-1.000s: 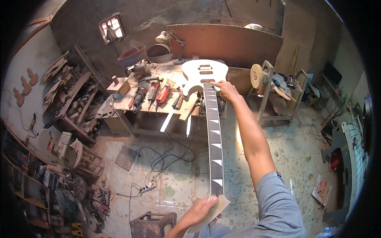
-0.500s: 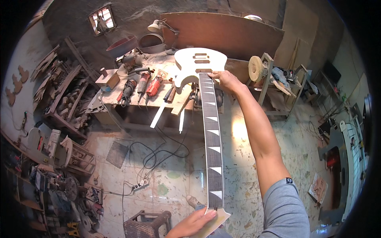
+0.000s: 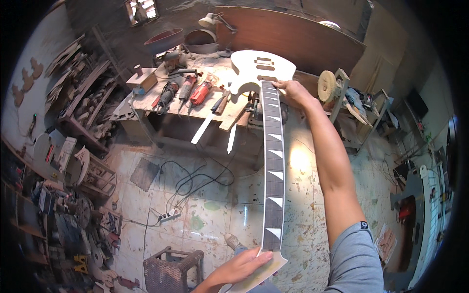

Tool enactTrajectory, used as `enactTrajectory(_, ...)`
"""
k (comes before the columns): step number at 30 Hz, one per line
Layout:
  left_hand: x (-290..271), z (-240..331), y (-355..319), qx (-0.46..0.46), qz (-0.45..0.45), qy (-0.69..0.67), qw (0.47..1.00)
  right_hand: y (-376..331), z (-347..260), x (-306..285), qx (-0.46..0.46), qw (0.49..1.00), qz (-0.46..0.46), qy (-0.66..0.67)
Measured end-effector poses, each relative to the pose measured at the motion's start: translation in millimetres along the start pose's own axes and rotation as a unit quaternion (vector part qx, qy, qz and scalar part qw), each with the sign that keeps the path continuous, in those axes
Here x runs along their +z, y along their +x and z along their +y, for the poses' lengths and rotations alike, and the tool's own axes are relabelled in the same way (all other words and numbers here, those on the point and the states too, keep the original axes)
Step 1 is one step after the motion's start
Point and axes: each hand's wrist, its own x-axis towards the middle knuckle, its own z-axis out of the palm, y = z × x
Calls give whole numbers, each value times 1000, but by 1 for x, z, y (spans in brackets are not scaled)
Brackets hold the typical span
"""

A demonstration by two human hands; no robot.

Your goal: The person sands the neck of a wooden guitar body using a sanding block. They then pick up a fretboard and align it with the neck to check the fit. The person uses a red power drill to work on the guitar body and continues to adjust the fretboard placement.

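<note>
An unfinished white electric guitar (image 3: 281, 64) stretches away from me, its body at the far end over the workbench. Rectangular cavities are cut into the body. Pale triangular inlays mark the dark fretboard (image 3: 273, 161). My left hand (image 3: 243, 267) is closed around the bare headstock (image 3: 261, 273) at the near end, thumb on top. At the far end my right hand (image 3: 296, 94) grips the neck beside the body; its fingers underneath are hidden.
Red power tools (image 3: 201, 92) and files (image 3: 202, 128) lie on the workbench (image 3: 151, 102). A buffing wheel (image 3: 327, 86) stands to its right. Black cables (image 3: 183, 183) and a power strip (image 3: 171, 216) lie on the floor near a woven stool (image 3: 168, 273). Wood scraps fill the left shelves.
The view has shifted, so the bench and guitar appear farther right and slightly higher. Both hands keep the same hold on the guitar.
</note>
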Motion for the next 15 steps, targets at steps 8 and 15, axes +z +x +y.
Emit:
enactTrajectory(8,-3,1,7,17,-32,20,999,-9,5,-13,-10,998,-17,-55)
enactTrajectory(15,-6,4,7,25,-31,57,998,-7,-2,-14,-38,998,-15,-57)
